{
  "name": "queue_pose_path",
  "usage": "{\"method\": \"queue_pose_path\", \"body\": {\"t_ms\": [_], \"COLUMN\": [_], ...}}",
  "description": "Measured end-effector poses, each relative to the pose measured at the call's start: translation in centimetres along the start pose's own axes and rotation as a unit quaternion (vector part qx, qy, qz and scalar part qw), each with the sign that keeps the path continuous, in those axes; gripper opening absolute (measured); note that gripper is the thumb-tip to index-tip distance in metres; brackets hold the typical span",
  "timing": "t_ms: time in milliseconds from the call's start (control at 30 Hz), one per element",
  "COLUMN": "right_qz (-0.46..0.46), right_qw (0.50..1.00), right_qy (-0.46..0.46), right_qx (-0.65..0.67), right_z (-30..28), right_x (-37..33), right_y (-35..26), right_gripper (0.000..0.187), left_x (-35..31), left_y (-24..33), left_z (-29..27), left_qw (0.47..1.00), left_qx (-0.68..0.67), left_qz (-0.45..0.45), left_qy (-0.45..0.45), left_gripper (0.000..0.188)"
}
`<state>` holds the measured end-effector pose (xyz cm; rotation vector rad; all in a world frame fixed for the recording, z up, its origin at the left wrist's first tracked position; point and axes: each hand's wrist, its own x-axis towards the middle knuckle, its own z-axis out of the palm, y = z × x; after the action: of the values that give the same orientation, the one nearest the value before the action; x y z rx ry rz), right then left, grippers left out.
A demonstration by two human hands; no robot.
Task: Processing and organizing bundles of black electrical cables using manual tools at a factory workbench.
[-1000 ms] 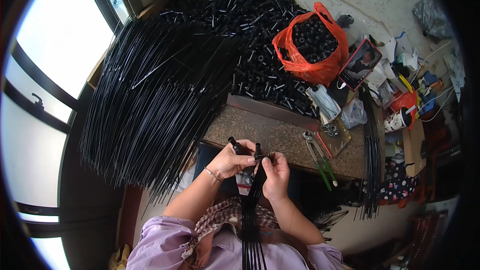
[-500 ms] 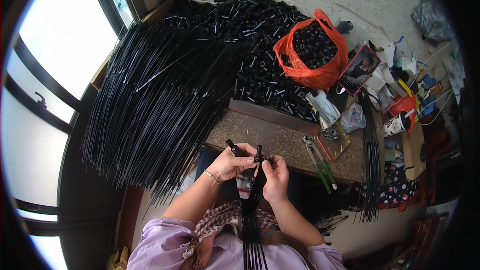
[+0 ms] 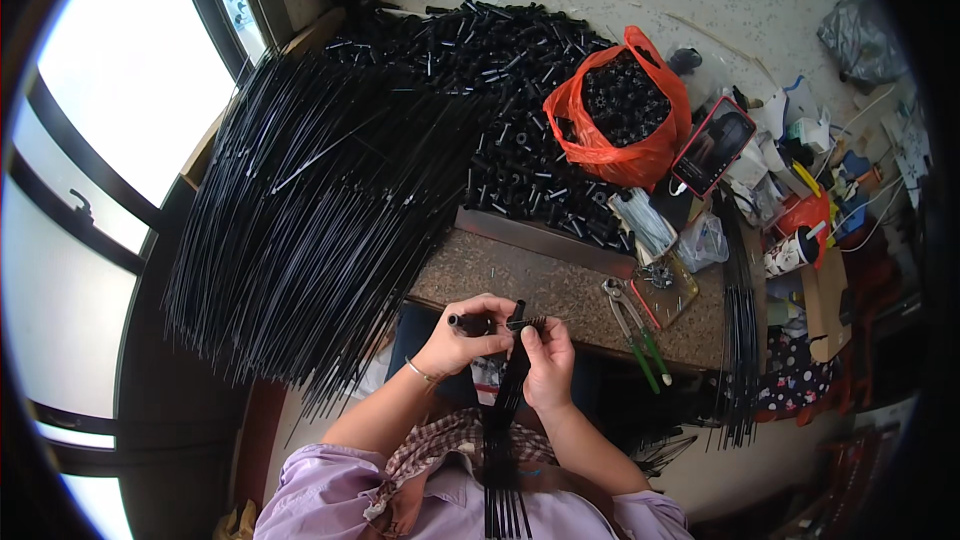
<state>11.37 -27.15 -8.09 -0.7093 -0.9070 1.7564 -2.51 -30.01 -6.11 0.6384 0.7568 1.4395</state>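
Just in front of the table's near edge, my two hands work close together. My left hand [image 3: 462, 340] is closed around a black flanged plastic tube [image 3: 470, 324], its round end sticking out to the left. A second black tube [image 3: 518, 311] stands up between the hands; which fingers bear it is hard to tell. Between thumb and fingers, my right hand [image 3: 549, 365] pinches the upper ends of several thin black rods [image 3: 510, 388]. These rods hang down in a flat bundle over my lap. Their tips at the fingers are partly hidden.
Long black rods [image 3: 300, 230] cover the table's left side. Behind lies a heap of black tubes [image 3: 480, 50], fronted by a metal strip [image 3: 545, 242]. A red plastic bag [image 3: 640, 162] holds small black parts. Right of it are a phone [image 3: 714, 145], green-handled pliers [image 3: 640, 340] and a patterned cup [image 3: 787, 257].
The tube in my left hand has turned so its end faces more to the left. My left thumb has drawn back and down from the rod ends. The phone's picture differs.
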Motion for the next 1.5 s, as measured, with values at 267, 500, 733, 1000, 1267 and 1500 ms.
{"method": "queue_pose_path", "body": {"t_ms": [267, 500, 733, 1000, 1267, 1500], "right_qz": [0.087, 0.119, 0.211, 0.355, 0.161, 0.117], "right_qw": [0.991, 0.986, 0.948, 0.839, 0.97, 0.987], "right_qy": [-0.068, -0.039, -0.201, -0.316, -0.118, -0.071], "right_qx": [0.07, 0.113, 0.125, 0.266, 0.137, 0.081], "right_z": [-1.0, -1.7, -1.2, -2.4, -1.4, -1.1], "right_x": [0.6, 0.4, -0.4, 1.0, -0.9, -1.9], "right_y": [0.4, 0.5, -0.8, 0.3, -0.4, -0.7], "right_gripper": [0.011, 0.013, 0.035, 0.033, 0.017, 0.017], "left_x": [-0.1, 0.5, 0.7, 2.3, 3.3, 3.6], "left_y": [-1.3, 2.4, 1.7, 3.3, 5.6, 4.6], "left_z": [-0.2, 1.3, -1.7, -2.1, 0.9, 2.7], "left_qw": [0.999, 0.875, 0.987, 0.947, 0.932, 0.957], "left_qx": [-0.019, 0.455, 0.111, 0.213, 0.317, 0.227], "left_qz": [0.006, 0.163, -0.021, 0.007, 0.104, -0.003], "left_qy": [0.045, -0.011, -0.111, -0.24, -0.145, -0.183], "left_gripper": [0.024, 0.019, 0.017, 0.019, 0.053, 0.052]}}
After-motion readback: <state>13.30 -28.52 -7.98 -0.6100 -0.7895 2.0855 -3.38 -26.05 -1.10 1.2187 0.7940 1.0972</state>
